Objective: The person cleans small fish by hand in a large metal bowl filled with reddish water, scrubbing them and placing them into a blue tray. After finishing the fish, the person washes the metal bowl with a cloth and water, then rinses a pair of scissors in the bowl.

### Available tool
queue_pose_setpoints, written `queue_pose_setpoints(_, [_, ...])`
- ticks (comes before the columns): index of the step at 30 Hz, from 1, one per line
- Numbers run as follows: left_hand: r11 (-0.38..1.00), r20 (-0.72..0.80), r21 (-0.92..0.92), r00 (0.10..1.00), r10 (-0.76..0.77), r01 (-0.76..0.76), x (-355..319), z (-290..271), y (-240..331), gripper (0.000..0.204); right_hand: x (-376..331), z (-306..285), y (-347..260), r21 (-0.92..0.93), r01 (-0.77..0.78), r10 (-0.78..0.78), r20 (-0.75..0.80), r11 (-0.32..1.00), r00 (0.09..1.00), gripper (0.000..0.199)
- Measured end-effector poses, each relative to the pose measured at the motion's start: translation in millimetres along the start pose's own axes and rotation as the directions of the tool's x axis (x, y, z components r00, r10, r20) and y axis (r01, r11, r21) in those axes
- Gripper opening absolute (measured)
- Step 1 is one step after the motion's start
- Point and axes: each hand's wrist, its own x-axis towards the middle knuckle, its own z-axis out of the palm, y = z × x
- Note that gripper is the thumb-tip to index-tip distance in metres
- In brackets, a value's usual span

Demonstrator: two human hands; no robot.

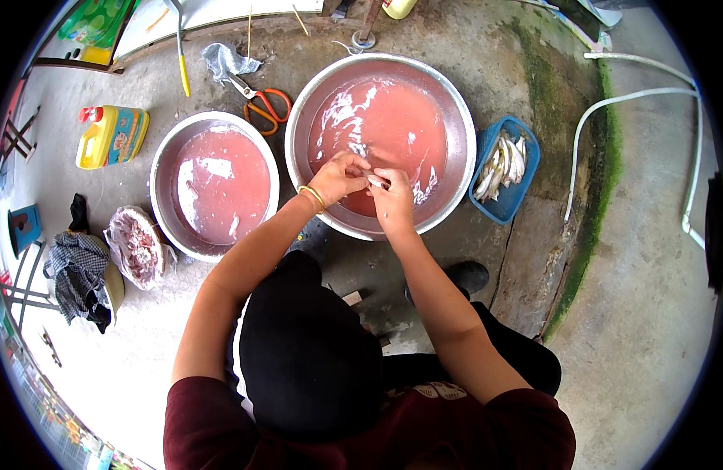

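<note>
Over the near part of a large metal basin (461,137) of pinkish-red water, my two hands meet with bent fingers. My left hand (339,175), with a yellow bangle at its wrist, pinches one side of a small pale fish (375,180). On the other side my right hand (396,202) grips the same fish, and the fingers hide most of it. To the right of the basin, several small silvery fish (502,166) lie in a blue plastic basket (535,149).
At left stands a smaller metal basin (162,176) of pink water with pale bits. Scissors (261,100) with orange handles lie between the basins. A bag-lined bowl of scraps (140,249), a yellow jug (115,139) and a cloth (79,270) are farther left. A pale hose (635,95) crosses the right.
</note>
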Motion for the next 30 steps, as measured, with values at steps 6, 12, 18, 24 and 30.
queue_pose_setpoints(6, [0.990, -0.009, 0.069, 0.993, -0.122, 0.122, -2.7, 0.2, 12.1, 0.022, -2.4, -0.7, -9.7, -0.311, 0.351, -0.347, 0.069, 0.883, 0.935, 0.019])
queue_pose_setpoints(12, [0.980, -0.104, 0.194, 0.994, -0.021, 0.041, -9.8, 7.6, 6.7, 0.017, -7.3, 1.5, -7.2, -0.297, 0.326, -0.323, 0.060, 0.897, 0.945, 0.016])
queue_pose_setpoints(18, [0.903, -0.074, 0.423, 0.990, 0.120, -0.078, -13.0, 8.4, 3.4, 0.013, -6.0, -11.9, -7.0, -0.155, 0.118, -0.107, 0.073, 0.981, 0.992, 0.015])
queue_pose_setpoints(24, [0.777, -0.128, 0.629, 0.981, 0.143, -0.031, -7.6, 14.0, -7.4, 0.008, 43.2, -67.0, 34.5, -0.596, 0.032, -0.163, -0.167, 0.802, 0.972, 0.007])
queue_pose_setpoints(30, [0.663, -0.114, 0.721, 0.910, 0.398, -0.200, -13.7, 8.3, 1.4, 0.014, 47.2, -84.2, 16.3, -0.558, 0.408, -0.303, 0.274, 0.722, 0.913, 0.011])
